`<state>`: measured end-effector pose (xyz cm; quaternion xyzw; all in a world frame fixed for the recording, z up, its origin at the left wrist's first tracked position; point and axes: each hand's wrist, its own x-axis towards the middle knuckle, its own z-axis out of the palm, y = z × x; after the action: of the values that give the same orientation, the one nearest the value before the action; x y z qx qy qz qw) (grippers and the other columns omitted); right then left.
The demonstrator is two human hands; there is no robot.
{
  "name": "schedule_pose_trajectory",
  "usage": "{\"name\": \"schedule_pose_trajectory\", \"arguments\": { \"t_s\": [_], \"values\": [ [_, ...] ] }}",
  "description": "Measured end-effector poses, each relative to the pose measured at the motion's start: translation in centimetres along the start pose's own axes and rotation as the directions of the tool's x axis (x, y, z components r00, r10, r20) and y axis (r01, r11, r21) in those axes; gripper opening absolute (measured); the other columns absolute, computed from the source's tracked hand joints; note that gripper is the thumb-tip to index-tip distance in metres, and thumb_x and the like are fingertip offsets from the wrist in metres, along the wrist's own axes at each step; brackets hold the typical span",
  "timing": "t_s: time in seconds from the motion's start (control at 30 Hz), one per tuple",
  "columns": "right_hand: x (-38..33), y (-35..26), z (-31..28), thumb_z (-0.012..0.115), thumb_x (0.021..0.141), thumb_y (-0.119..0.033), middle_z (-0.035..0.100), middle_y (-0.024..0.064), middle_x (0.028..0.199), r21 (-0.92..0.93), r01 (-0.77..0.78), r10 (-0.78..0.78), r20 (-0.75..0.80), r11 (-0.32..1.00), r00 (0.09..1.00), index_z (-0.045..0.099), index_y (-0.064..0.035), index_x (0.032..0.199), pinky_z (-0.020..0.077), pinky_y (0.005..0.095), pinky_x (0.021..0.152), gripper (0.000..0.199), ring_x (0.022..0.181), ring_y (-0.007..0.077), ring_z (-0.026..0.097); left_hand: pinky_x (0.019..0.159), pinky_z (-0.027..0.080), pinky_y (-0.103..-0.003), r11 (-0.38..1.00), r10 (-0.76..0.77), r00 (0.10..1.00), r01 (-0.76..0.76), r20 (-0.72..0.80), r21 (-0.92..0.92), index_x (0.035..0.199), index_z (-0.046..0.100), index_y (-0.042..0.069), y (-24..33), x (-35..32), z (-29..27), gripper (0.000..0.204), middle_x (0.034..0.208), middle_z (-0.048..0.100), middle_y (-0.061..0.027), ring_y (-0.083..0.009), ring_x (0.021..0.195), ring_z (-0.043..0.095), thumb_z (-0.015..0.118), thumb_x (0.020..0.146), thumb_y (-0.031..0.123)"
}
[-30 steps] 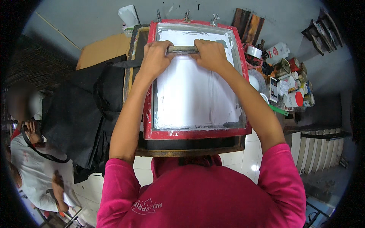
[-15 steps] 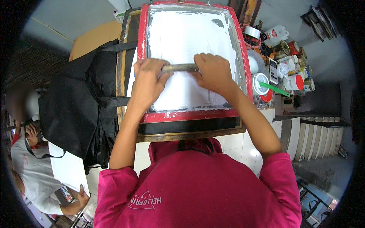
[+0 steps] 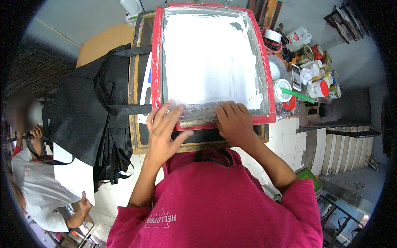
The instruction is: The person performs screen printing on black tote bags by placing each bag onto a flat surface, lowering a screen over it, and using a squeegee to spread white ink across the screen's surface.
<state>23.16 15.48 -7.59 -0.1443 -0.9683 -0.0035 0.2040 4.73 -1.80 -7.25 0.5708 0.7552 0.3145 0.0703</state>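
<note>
**Squeegee drawn to the near edge**

Both hands now at the frame's near rail: left hand (image 3: 165, 132) and right hand (image 3: 235, 122), fingers clamped on the squeegee (image 3: 200, 115). Pulled down from the far end within a second. Beyond, white ink spread across the red-framed screen (image 3: 211, 53). Farther right, paint cans (image 3: 318, 62).

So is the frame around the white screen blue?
No, the frame around the white screen is red, with both hands on the squeegee at its near edge.
</note>
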Motion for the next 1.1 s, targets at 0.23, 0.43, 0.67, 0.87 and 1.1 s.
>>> {"name": "schedule_pose_trajectory", "arguments": {
  "t_s": [0.23, 0.43, 0.67, 0.87, 1.1],
  "values": [
    [-0.4, 0.0, -1.9, 0.069, 0.074, -0.014, 0.068, 0.0096, 0.107, 0.108, -0.006, 0.011, -0.043, 0.994, 0.999, 0.064, -0.0073, 0.107, 0.0533, 0.0415, 0.084, 0.034, 0.099, 0.0279, 0.067, 0.124, 0.0, -0.06, 0.967, 0.184, 0.96, -0.138, -0.212, 0.214, 0.159, 0.031, 0.007, -5.2, -2.5, 1.3, 0.117, 0.165, 0.033, -0.0218, -0.0384, 0.155, 0.026, 0.088, 0.069, 0.055],
    [4.9, 1.9, -9.3, 0.071, 0.062, -0.008, 0.071, 0.0114, 0.114, 0.107, 0.112, -0.052, -0.454, 0.988, 0.89, 0.07, -0.0082, 0.115, 0.0568, 0.0448, 0.085, 0.052, 0.099, 0.0312, 0.07, 0.126, 0.006, -0.056, 0.954, 0.29, 0.837, -0.218, -0.463, 0.204, 0.163, 0.019, 0.009, -0.8, 2.7, -6.8, 0.127, 0.164, 0.03, -0.0259, -0.0403, 0.154, 0.026, 0.09, 0.068, 0.057],
    [16.9, 4.5, -18.4, 0.075, 0.08, -0.022, 0.072, 0.0148, 0.092, -0.197, -0.103, -0.004, -0.476, 0.975, 0.879, 0.07, -0.0074, 0.103, 0.0525, 0.044, 0.072, 0.028, 0.081, 0.0345, 0.069, 0.123, 0.021, -0.055, 0.967, -0.245, 0.905, 0.254, -0.349, -0.02, 0.15, 0.043, -0.002, -0.5, 7.1, -9.1, 0.092, 0.151, 0.044, -0.033, -0.042, 0.148, 0.035, 0.084, 0.081, 0.043],
    [24.6, 6.0, -23.8, 0.075, 0.084, -0.025, 0.074, 0.0187, 0.091, 0.048, -0.173, 0.178, -0.373, 0.984, 0.91, 0.072, -0.0029, 0.106, 0.0531, 0.0436, 0.077, 0.031, 0.082, 0.036, 0.069, 0.114, 0.031, -0.054, 0.783, -0.532, 0.846, 0.477, 0.032, 0.4, 0.135, 0.052, -0.007, -5.9, 2.8, -4.4, 0.101, 0.146, 0.052, -0.0281, -0.0405, 0.135, 0.05, 0.089, 0.066, 0.056],
    [29.8, 10.1, -26.3, 0.079, 0.08, -0.026, 0.075, 0.0233, 0.1, 0.004, -0.072, 0.067, -0.419, 0.997, 0.905, 0.073, 0.0011, 0.111, 0.0533, 0.0422, 0.084, 0.041, 0.09, 0.0353, 0.071, 0.099, 0.042, -0.045, 0.749, -0.637, 0.755, 0.558, 0.157, 0.357, 0.105, 0.066, -0.008, -6.9, 5.1, -4.4, 0.08, 0.095, 0.073, -0.0232, -0.0368, 0.094, 0.069, 0.095, 0.059, 0.049]
  ]
}}
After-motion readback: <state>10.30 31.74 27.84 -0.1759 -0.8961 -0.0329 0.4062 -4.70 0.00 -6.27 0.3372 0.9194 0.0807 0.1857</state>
